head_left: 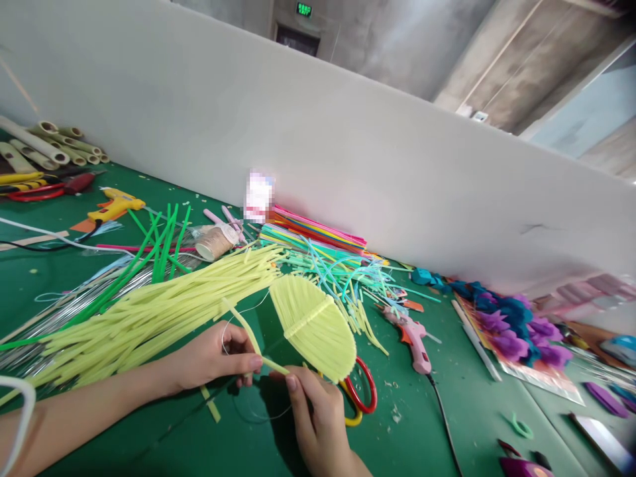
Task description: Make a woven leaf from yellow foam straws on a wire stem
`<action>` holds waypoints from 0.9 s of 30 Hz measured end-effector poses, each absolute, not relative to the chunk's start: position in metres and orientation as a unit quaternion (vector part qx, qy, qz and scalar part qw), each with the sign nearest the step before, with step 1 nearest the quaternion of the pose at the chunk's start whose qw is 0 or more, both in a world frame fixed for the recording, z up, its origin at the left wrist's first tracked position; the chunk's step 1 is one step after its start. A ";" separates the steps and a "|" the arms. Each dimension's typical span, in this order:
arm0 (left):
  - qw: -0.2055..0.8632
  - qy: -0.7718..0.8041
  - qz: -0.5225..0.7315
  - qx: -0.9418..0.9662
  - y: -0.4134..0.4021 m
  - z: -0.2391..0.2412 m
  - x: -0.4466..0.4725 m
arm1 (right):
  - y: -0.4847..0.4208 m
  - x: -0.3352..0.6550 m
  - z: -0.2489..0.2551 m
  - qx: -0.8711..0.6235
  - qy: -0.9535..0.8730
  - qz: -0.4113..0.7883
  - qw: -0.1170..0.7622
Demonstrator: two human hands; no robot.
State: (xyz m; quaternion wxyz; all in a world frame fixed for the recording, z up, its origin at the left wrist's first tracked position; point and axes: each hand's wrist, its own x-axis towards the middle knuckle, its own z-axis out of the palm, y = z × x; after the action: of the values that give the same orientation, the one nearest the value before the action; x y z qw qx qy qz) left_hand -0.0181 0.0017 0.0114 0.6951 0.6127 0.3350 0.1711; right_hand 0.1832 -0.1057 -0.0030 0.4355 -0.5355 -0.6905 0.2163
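A single pale yellow-green pipe cleaner (247, 331) runs between both hands. My left hand (218, 358) pinches it between thumb and fingers, and my right hand (320, 414) grips its lower end. Thin clear thread or wire (268, 419) loops around the fingers of the left hand and hangs below. Just beyond my right hand is a leaf-shaped piece (318, 338) made of yellow-green pipe cleaners, with a rib across it; whether the right hand touches it, I cannot tell. Partly under it, scissors (370, 391) show red and yellow handles.
Behind my left hand lies a big bundle of yellow-green pipe cleaners (149, 311). A pink glue gun (415, 341) with its cord is right; a yellow glue gun (114, 204) is far left. Purple flowers (511, 341) lie right. A white partition (318, 139) closes the back.
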 end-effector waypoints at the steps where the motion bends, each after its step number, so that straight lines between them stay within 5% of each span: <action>1: 0.696 0.333 0.172 0.612 0.002 0.011 -0.018 | -0.106 0.183 -0.003 -0.533 -0.691 0.219 0.437; 27: 0.789 0.261 0.251 0.496 0.000 0.007 -0.016 | -0.105 0.180 0.000 -0.546 -0.681 0.263 0.411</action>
State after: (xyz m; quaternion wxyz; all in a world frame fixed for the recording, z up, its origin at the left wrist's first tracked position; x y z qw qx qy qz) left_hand -0.0158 -0.0001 0.0069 0.7891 0.4963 0.2610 0.2506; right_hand 0.1798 -0.1055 0.0004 0.4109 -0.5459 -0.6811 0.2632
